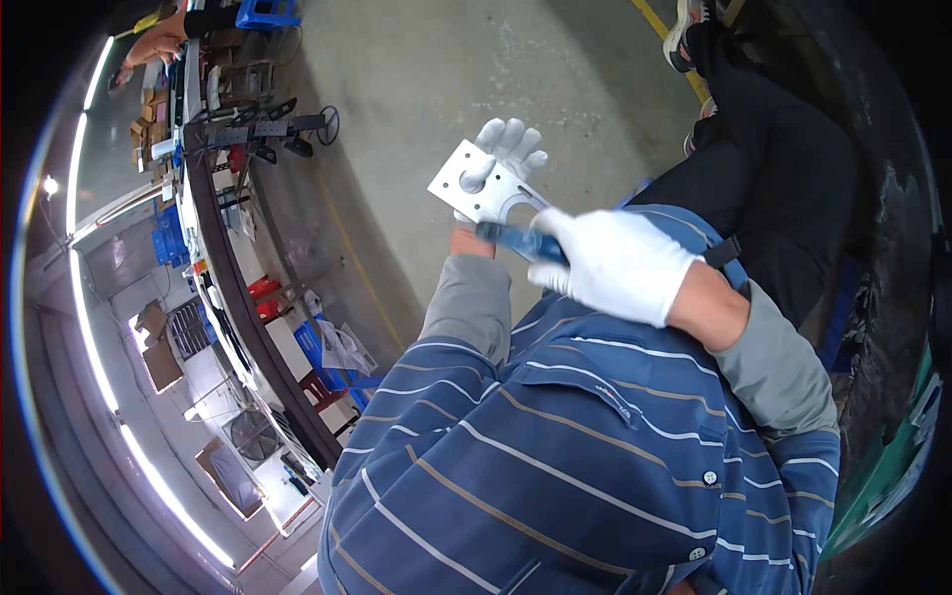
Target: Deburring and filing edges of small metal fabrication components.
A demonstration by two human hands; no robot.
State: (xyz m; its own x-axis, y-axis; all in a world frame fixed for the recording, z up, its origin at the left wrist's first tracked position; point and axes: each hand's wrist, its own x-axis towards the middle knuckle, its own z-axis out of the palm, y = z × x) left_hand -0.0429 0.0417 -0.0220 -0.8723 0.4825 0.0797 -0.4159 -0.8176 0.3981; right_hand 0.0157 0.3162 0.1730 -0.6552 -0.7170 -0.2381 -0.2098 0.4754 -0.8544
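Observation:
In front of my chest, my left hand [512,147], in a white glove, supports a flat silvery metal plate [451,183]. The thumb lies at a round opening in the plate, and the fingers reach out behind its far edge. Small holes and a larger curved cutout show in the plate. My right hand [620,263], also white-gloved, is closed around a tool with a dark blue handle [521,241]. The tool lies across the plate's near side, by the cutout. Its working tip cannot be made out.
A long dark-edged bench [248,307] runs along the left, with a blue crate [315,349] and red bins near it. A fan [256,434] stands farther left. At the upper right are a person's dark-trousered legs [773,149]. Yellow lines mark the grey floor [397,89].

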